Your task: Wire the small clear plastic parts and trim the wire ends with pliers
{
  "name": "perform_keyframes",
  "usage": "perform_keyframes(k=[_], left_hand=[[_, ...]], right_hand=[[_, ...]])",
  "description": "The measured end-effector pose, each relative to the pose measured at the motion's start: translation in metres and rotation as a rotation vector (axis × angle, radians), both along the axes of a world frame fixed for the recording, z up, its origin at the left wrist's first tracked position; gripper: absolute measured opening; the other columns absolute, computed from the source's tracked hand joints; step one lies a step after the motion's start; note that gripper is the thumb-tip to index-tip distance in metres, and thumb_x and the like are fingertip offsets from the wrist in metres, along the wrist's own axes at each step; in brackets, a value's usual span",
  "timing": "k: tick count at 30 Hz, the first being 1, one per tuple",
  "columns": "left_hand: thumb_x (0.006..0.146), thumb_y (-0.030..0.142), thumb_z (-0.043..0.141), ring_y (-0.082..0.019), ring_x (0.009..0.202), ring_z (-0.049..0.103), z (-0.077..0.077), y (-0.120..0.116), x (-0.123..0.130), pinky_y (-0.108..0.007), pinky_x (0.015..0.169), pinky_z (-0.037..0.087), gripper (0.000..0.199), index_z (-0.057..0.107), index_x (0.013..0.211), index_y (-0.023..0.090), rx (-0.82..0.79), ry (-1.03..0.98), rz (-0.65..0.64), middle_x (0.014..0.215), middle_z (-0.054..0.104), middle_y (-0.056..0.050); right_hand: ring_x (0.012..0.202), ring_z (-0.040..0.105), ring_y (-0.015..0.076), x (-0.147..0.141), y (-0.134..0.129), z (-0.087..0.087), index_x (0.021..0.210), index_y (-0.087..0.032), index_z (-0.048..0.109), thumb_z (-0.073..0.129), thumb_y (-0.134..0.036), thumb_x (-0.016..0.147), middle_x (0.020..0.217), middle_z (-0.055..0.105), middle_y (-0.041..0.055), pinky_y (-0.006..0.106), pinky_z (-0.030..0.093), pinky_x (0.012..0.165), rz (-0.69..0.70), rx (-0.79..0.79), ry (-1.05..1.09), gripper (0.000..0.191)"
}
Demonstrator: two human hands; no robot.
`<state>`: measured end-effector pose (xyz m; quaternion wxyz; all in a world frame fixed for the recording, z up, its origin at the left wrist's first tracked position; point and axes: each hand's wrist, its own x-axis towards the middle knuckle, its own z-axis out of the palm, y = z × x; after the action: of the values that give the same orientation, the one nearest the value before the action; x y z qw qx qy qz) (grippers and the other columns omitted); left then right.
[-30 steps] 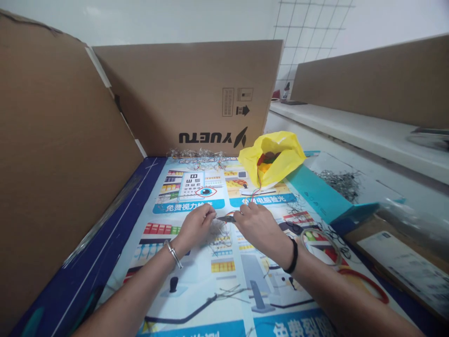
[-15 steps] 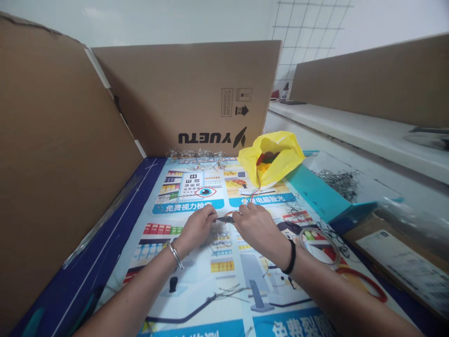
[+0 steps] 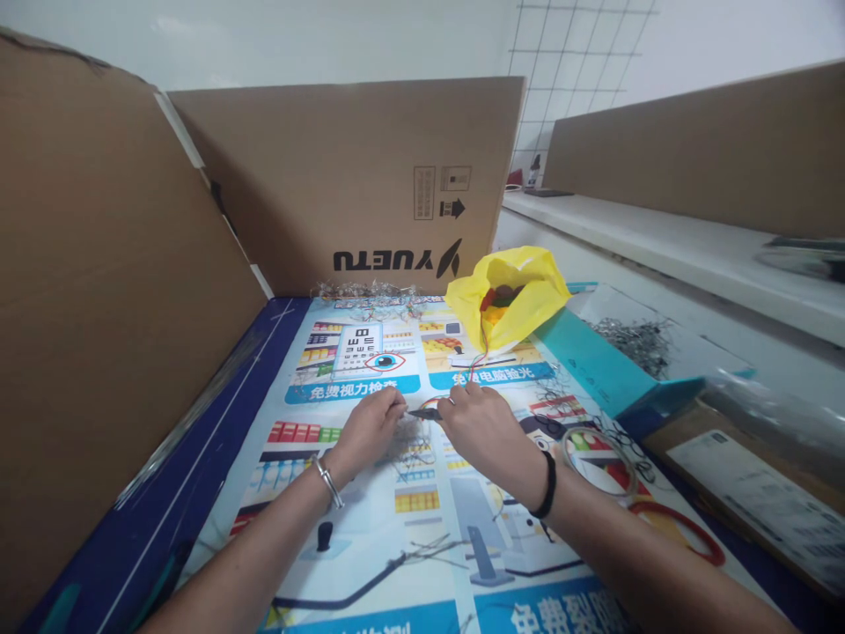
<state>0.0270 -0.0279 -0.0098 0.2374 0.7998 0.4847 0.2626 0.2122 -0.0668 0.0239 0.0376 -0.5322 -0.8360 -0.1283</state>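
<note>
R hand (image 3: pixel 481 431) grasps dark pointed tool (image 3: pixel 423 413), tip just beside pinched fingertips of L hand (image 3: pixel 370 425), prob. for close control; can't tell what, if anything, L pinches; wire scraps (image 3: pixel 415 451) nr L fingers; yellow bag (image 3: pixel 526 321) beyond R fingers, mouth open, prob. for easy reach.

Prob. sm. workshop, view bit blurry: cardboard partitions (image 3: pixel 343 158) round worktable (image 3: pixel 165 502), wire tangles (image 3: pixel 634 343), dark pointed tool (image 3: pixel 424 413).
</note>
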Motion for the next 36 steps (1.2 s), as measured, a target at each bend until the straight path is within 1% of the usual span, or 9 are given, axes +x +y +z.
perform_keyframes(k=[5, 10, 15, 21, 27, 32, 36], left_hand=[[0.084, 0.023, 0.036, -0.015, 0.069, 0.049, -0.0002, -0.0003, 0.0, -0.026, 0.064, 0.037, 0.015, 0.047, 0.074, 0.019, 0.039, 0.04, 0.009, 0.071, 0.054, 0.0], [0.084, 0.025, 0.036, -0.014, 0.067, 0.049, -0.0025, -0.0004, 0.0009, -0.026, 0.062, 0.036, 0.016, 0.044, 0.071, 0.019, 0.043, 0.027, 0.038, 0.071, 0.053, 0.0], [0.083, 0.025, 0.038, -0.014, 0.068, 0.049, -0.0038, -0.0001, 0.0006, -0.026, 0.063, 0.036, 0.015, 0.047, 0.072, 0.019, 0.013, -0.034, 0.039, 0.071, 0.054, 0.001], [0.08, 0.026, 0.04, -0.013, 0.065, 0.05, -0.0033, 0.0001, 0.0003, -0.025, 0.061, 0.036, 0.014, 0.047, 0.069, 0.019, -0.077, -0.147, 0.072, 0.067, 0.054, 0.003], [0.079, 0.027, 0.04, -0.013, 0.065, 0.052, -0.0019, 0.0021, 0.0007, -0.024, 0.063, 0.038, 0.015, 0.048, 0.069, 0.019, -0.147, -0.27, 0.074, 0.066, 0.056, 0.003], [0.078, 0.026, 0.042, -0.013, 0.065, 0.052, -0.0029, 0.0039, 0.0, -0.024, 0.063, 0.037, 0.014, 0.048, 0.068, 0.019, -0.143, -0.297, 0.082, 0.066, 0.056, 0.003], [0.079, 0.027, 0.043, -0.013, 0.064, 0.05, -0.0039, 0.004, -0.0008, -0.024, 0.061, 0.036, 0.014, 0.049, 0.068, 0.019, -0.136, -0.277, 0.08, 0.065, 0.054, 0.003]], right_hand=[[0.073, 0.053, 0.0195, -0.0007, -0.0006, -0.0008, 0.082, -0.016, 0.059, 0.049, -0.014, 0.082, 0.076, 0.06, 0.0078, 0.027, 0.03, 0.057, 0.004, -0.008, -0.007, 0.01], [0.071, 0.054, 0.0193, -0.0013, -0.0014, -0.0013, 0.081, -0.015, 0.058, 0.05, -0.013, 0.081, 0.074, 0.059, 0.0083, 0.027, 0.029, 0.055, 0.007, 0.004, -0.013, 0.008], [0.07, 0.054, 0.0204, -0.0015, -0.0019, -0.0015, 0.079, -0.015, 0.058, 0.05, -0.015, 0.081, 0.072, 0.059, 0.0082, 0.027, 0.029, 0.055, 0.012, 0.006, -0.022, 0.008], [0.071, 0.054, 0.0187, -0.0013, -0.0016, -0.0013, 0.079, -0.015, 0.057, 0.051, -0.012, 0.08, 0.074, 0.059, 0.0079, 0.027, 0.028, 0.054, 0.005, 0.001, -0.032, 0.007], [0.069, 0.051, 0.0178, -0.0002, -0.0001, -0.0044, 0.077, -0.015, 0.056, 0.052, -0.012, 0.079, 0.073, 0.058, 0.0073, 0.027, 0.025, 0.054, 0.027, 0.037, 0.0, 0.004], [0.069, 0.05, 0.0179, 0.001, 0.0009, -0.0072, 0.078, -0.016, 0.055, 0.054, -0.014, 0.079, 0.073, 0.058, 0.0061, 0.027, 0.023, 0.054, 0.032, 0.057, 0.012, 0.003], [0.068, 0.049, 0.0179, 0.0012, 0.0011, -0.0077, 0.076, -0.016, 0.055, 0.054, -0.014, 0.079, 0.072, 0.057, 0.0056, 0.027, 0.022, 0.054, 0.037, 0.079, 0.016, 0.004]])
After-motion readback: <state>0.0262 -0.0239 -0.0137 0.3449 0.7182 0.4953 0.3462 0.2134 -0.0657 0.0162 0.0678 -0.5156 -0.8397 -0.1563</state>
